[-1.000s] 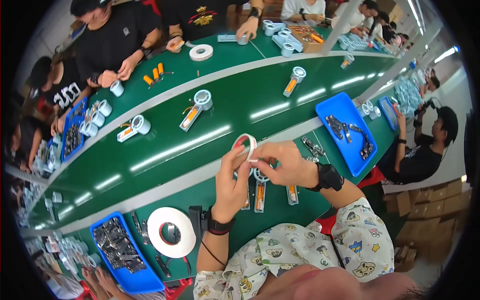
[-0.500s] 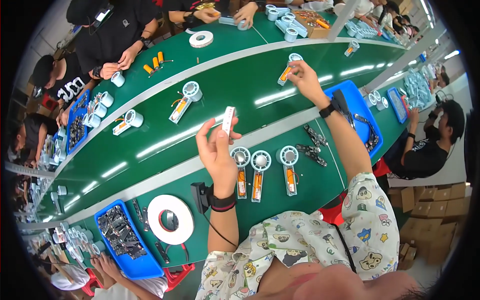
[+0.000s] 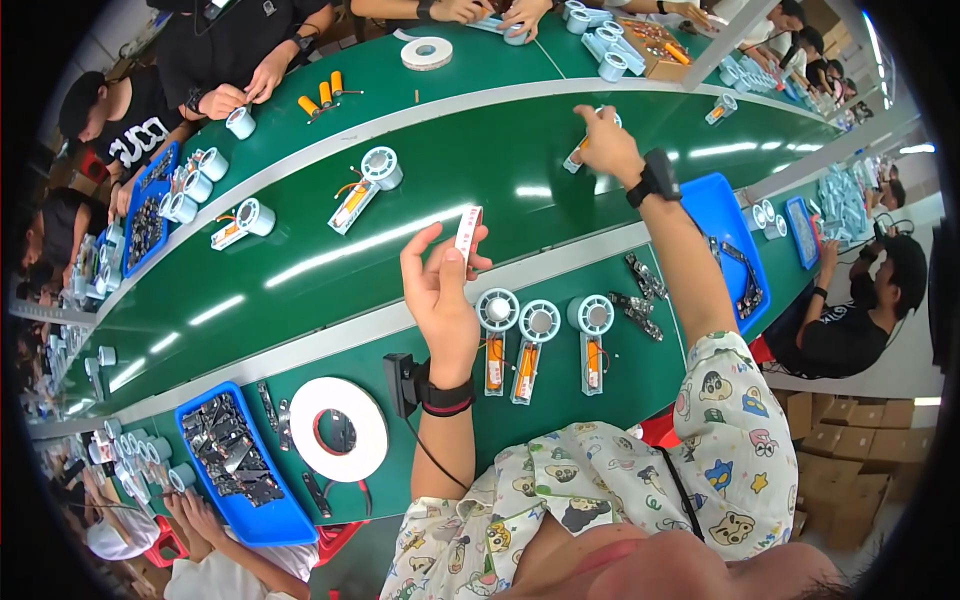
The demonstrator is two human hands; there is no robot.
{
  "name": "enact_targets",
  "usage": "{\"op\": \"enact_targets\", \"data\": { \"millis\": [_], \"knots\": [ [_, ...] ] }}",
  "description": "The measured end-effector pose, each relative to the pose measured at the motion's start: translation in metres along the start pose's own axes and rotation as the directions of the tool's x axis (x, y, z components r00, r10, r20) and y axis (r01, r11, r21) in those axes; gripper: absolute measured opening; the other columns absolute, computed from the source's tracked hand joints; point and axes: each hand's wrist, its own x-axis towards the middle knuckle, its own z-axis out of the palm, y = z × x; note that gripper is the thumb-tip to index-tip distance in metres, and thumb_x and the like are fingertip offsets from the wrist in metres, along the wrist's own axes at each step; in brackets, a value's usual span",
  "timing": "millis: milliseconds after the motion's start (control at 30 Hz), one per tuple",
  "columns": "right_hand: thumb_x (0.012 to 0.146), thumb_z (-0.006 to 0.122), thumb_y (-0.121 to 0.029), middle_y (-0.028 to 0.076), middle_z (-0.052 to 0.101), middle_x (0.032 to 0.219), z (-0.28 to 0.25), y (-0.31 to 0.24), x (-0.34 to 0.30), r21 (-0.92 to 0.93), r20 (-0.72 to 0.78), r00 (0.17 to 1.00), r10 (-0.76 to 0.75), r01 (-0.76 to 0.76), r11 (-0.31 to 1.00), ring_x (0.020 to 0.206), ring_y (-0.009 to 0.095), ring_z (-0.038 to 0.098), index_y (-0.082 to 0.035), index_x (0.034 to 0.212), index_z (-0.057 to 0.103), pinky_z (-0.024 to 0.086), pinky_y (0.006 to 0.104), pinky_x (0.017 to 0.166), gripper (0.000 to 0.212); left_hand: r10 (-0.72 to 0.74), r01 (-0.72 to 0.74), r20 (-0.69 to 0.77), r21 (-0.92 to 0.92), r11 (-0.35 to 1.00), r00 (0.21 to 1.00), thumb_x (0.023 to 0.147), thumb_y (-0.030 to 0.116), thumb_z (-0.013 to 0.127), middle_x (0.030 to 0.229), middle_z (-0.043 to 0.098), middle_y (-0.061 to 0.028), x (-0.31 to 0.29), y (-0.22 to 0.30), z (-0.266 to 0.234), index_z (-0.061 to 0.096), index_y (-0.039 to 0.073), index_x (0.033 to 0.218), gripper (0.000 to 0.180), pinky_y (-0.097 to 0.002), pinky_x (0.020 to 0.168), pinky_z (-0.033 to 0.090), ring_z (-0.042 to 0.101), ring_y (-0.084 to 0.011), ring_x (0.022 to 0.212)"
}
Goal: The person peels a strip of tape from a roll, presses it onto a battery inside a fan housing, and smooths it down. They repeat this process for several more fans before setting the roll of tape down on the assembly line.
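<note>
My left hand (image 3: pixel 445 315) is raised over the near edge of the belt, pinching a short white strip of tape (image 3: pixel 466 238) with reddish print between thumb and fingers. Over the belt, my right hand (image 3: pixel 612 152) reaches out with its forefinger stretched, above a light blue handheld fan unit (image 3: pixel 575 160) with an orange battery. That hand covers much of the unit, and its other fingers are partly hidden. On the near table, between my forearms, lie three similar fan units (image 3: pixel 540 322) with round heads and open handles showing orange batteries.
A large white tape roll (image 3: pixel 365 440) lies left of my forearm, beside a blue tray (image 3: pixel 290 525) of black parts. Another blue tray (image 3: pixel 745 225) stands right. More fan units (image 3: pixel 380 168) ride the green belt (image 3: pixel 470 150). Co-workers sit across and at both sides.
My right hand has moved further over the fan unit on the belt, fingers now more outstretched. The other belt units have shifted left. My left hand keeps the tape strip. The view has turned slightly.
</note>
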Motion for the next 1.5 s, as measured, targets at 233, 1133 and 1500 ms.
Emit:
{"op": "enact_targets", "data": {
  "millis": [233,1133,1500],
  "knots": [
    [0.080,0.067,-0.010,0.017,0.052,0.126,0.023,0.010,0.024,-0.070,-0.065,0.998,0.008,-0.013,0.997,0.100,0.042,0.065,-0.014,0.121,0.063,0.055,0.0474,0.086,0.042,0.023,-0.022,0.040,-0.022,1.000,0.999,0.104,0.018,0.050,0.111,0.071,-0.0177,0.010,0.017,-0.002,0.043,0.002,0.132,0.032,-0.0260,0.073,0.046,0.064,-0.0138,0.077],
    [0.072,0.070,0.013,0.014,0.066,0.112,-0.047,-0.104,-0.172,0.242,-0.673,0.615,-0.411,0.707,0.664,0.098,0.031,0.065,-0.003,0.103,0.067,0.054,0.0366,0.079,0.035,0.209,-0.332,0.299,0.456,0.826,0.931,0.089,0.008,0.071,0.136,0.055,-0.0183,-0.011,0.019,0.029,0.050,0.000,0.135,0.051,-0.0386,0.101,0.048,0.058,-0.0254,0.120],
    [0.071,0.068,0.014,0.015,0.058,0.123,-0.063,-0.117,-0.202,0.096,-0.706,0.514,-0.487,0.751,0.654,0.113,0.038,0.059,-0.006,0.098,0.068,0.053,0.0421,0.086,0.034,0.197,-0.171,0.318,-0.110,0.979,0.927,0.089,-0.001,0.066,0.142,0.050,-0.0185,-0.023,0.025,0.032,0.035,-0.003,0.148,0.066,-0.0396,0.098,0.051,0.056,-0.0284,0.126]
  ]
}}
